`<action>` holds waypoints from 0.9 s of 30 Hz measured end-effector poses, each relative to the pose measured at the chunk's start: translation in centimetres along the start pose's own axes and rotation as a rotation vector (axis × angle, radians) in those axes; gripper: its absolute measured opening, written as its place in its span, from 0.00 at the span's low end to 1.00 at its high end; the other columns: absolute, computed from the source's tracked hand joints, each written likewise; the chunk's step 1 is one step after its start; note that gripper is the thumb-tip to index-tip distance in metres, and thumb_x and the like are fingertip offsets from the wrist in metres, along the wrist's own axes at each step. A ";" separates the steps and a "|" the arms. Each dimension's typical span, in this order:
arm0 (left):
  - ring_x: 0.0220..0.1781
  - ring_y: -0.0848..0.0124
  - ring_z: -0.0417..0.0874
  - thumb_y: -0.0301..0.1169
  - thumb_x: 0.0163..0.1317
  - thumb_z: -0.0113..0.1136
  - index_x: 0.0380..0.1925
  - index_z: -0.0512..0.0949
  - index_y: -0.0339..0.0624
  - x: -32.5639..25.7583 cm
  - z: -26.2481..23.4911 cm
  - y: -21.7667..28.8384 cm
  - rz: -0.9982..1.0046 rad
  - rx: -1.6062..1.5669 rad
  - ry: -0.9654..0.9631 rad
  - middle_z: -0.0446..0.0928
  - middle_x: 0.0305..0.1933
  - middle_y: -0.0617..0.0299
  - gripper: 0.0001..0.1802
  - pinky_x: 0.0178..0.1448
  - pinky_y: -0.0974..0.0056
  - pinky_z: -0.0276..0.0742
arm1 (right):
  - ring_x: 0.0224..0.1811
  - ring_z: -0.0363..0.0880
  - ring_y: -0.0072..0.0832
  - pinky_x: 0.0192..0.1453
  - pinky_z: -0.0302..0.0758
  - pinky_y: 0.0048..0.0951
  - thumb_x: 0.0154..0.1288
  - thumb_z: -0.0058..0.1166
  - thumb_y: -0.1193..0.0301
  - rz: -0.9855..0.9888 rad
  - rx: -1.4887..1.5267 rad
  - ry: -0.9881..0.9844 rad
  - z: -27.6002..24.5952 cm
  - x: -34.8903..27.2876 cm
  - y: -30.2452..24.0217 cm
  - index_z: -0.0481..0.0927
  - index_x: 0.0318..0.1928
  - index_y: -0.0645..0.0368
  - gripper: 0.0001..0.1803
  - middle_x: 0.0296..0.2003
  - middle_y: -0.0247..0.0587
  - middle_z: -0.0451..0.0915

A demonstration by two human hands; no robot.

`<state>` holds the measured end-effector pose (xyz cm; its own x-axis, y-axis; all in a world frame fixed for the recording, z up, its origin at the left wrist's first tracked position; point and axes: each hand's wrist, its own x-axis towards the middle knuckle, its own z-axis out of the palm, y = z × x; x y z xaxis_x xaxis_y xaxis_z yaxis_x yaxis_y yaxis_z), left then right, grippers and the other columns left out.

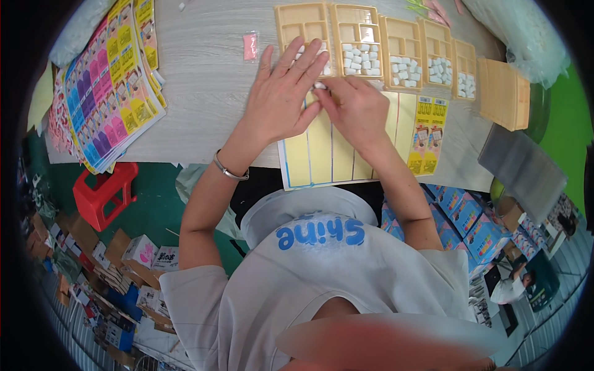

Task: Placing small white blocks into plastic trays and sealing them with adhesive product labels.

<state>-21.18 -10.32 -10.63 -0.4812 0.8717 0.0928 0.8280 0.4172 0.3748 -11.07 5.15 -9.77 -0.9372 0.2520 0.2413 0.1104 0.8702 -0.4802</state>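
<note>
My left hand point(278, 99) lies with its fingers stretched out over the lower part of the leftmost tan divided tray point(302, 13). White pieces in that tray show only between its fingers. My right hand point(360, 111) is closed in a pinch just below the trays, close to my left thumb, on a small white pillow-shaped piece point(319, 85). Beside it, a second tray point(354, 13) holds several white pieces point(361, 58) in its large lower compartment. Three more trays to the right, including a middle tray point(401, 26), hold similar pieces.
Under my right wrist lies a sheet of yellow card strips point(318, 145). A small pink packet point(250, 46) sits left of the trays. Printed colourful sheets point(111, 86) are piled at far left, stacked tan trays point(504, 93) at right. A red stool point(105, 195) stands below the table's left edge.
</note>
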 end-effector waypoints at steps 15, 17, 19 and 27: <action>0.86 0.54 0.50 0.56 0.63 0.65 0.76 0.64 0.48 2.2 -0.4 1.5 0.042 -0.061 0.069 0.57 0.83 0.57 0.46 0.82 0.31 0.43 | 0.22 0.81 0.32 0.26 0.75 0.31 0.58 0.73 0.70 -0.133 -0.020 -0.042 -5.0 2.3 5.6 0.90 0.39 0.52 0.08 0.23 0.35 0.81; 0.85 0.56 0.51 0.57 0.64 0.64 0.76 0.65 0.45 2.7 0.3 2.5 0.015 0.015 0.074 0.57 0.83 0.58 0.46 0.82 0.33 0.42 | 0.23 0.81 0.33 0.27 0.75 0.33 0.60 0.72 0.70 -0.113 0.029 0.034 -5.2 1.8 5.3 0.90 0.40 0.51 0.07 0.22 0.34 0.80; 0.85 0.58 0.51 0.57 0.65 0.62 0.75 0.64 0.40 3.1 1.1 3.2 0.026 -0.029 0.056 0.57 0.83 0.57 0.46 0.83 0.35 0.43 | 0.22 0.80 0.32 0.27 0.75 0.32 0.61 0.70 0.71 -0.126 0.000 -0.007 -4.6 1.6 5.6 0.90 0.39 0.52 0.06 0.22 0.35 0.79; 0.85 0.60 0.51 0.60 0.62 0.63 0.75 0.64 0.38 3.7 1.6 4.2 -0.018 0.028 0.036 0.57 0.83 0.56 0.50 0.84 0.37 0.42 | 0.26 0.78 0.30 0.30 0.75 0.32 0.66 0.60 0.77 0.290 0.267 -0.145 -7.1 3.4 6.9 0.82 0.49 0.59 0.11 0.24 0.40 0.76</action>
<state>-19.00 -4.92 -10.23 -0.5055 0.8545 0.1196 0.8268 0.4401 0.3503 -11.17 15.01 -6.30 -0.9191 0.3912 -0.0480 0.3043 0.6270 -0.7172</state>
